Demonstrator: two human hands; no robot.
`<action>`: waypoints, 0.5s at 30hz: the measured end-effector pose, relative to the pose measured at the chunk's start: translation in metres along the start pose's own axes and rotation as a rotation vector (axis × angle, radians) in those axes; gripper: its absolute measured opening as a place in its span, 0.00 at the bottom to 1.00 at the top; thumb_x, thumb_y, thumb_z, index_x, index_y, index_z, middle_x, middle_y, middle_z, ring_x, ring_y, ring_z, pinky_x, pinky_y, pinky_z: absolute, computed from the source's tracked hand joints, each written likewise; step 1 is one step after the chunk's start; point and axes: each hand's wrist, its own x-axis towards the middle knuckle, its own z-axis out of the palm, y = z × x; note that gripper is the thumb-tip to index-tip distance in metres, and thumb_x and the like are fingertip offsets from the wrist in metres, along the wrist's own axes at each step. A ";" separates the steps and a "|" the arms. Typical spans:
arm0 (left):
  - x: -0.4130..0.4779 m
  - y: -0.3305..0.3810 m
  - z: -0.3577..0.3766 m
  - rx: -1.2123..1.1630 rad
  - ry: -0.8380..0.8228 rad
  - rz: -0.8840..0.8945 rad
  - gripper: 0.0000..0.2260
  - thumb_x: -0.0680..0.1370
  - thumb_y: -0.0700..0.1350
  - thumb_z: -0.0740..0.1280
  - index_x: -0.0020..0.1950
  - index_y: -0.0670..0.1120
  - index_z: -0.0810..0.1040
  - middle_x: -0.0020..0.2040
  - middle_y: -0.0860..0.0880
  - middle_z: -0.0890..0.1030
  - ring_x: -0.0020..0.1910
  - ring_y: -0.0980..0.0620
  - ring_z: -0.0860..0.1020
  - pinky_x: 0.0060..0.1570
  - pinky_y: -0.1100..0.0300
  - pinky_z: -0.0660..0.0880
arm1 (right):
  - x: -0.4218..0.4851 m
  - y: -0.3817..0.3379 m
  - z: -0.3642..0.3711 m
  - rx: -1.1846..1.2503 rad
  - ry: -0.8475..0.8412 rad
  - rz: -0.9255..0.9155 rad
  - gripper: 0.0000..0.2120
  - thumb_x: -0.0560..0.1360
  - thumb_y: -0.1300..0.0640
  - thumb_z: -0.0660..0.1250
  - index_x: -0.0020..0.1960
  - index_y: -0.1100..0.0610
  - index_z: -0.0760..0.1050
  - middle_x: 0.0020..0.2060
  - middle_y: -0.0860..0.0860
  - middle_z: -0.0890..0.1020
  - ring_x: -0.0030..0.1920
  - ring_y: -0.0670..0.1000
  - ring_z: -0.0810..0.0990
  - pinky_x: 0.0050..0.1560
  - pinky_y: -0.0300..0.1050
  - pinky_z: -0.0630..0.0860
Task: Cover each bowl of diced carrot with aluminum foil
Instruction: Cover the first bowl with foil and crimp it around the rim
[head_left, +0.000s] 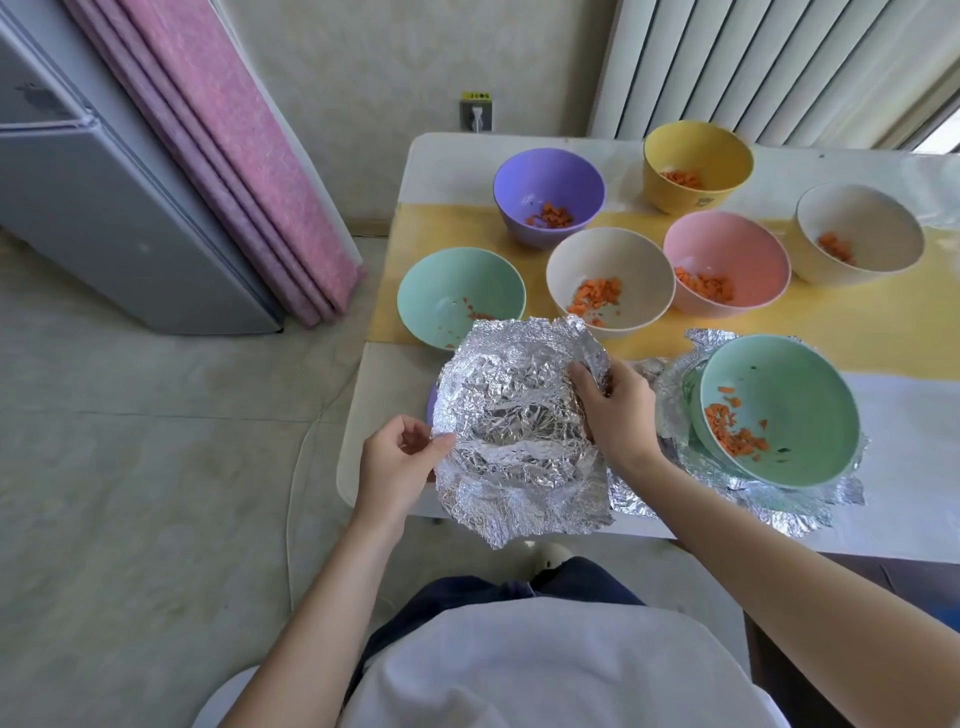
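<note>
Foil (519, 415) is hanging over a mostly hidden purple bowl (430, 408) at the tabletop's (914, 431) near edge, left hand (397, 462) and right hand (615, 410) pinching opposite sides; pulling it taut before crimping round the rim seems wisest.

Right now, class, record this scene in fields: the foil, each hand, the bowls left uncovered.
foil sheet: crumpled, held by both hands
left hand: pinches its left edge
right hand: grips its right edge
uncovered: purple bowl, yellow bowl, pink bowl, middle cream bowl, right cream bowl, left green bowl
near green bowl: uncovered, standing on second foil sheet
</note>
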 end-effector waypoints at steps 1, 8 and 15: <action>0.000 -0.001 0.000 0.004 -0.001 -0.001 0.10 0.72 0.41 0.73 0.38 0.43 0.72 0.32 0.49 0.71 0.32 0.53 0.69 0.35 0.61 0.68 | -0.001 0.000 0.000 0.003 -0.002 0.014 0.19 0.77 0.49 0.64 0.35 0.58 0.63 0.26 0.52 0.66 0.28 0.49 0.61 0.29 0.44 0.59; -0.003 -0.001 0.003 0.059 -0.058 -0.015 0.13 0.76 0.48 0.67 0.38 0.41 0.70 0.33 0.48 0.63 0.32 0.52 0.62 0.35 0.58 0.59 | 0.002 -0.011 0.005 0.031 0.005 0.015 0.20 0.78 0.50 0.63 0.33 0.55 0.59 0.26 0.50 0.65 0.27 0.47 0.60 0.27 0.38 0.57; 0.017 -0.004 0.000 0.236 0.112 0.109 0.21 0.77 0.47 0.66 0.31 0.46 0.59 0.25 0.51 0.60 0.25 0.53 0.60 0.28 0.58 0.56 | 0.006 -0.014 0.021 0.005 -0.102 0.022 0.17 0.79 0.46 0.59 0.36 0.53 0.60 0.26 0.47 0.66 0.22 0.42 0.64 0.25 0.34 0.63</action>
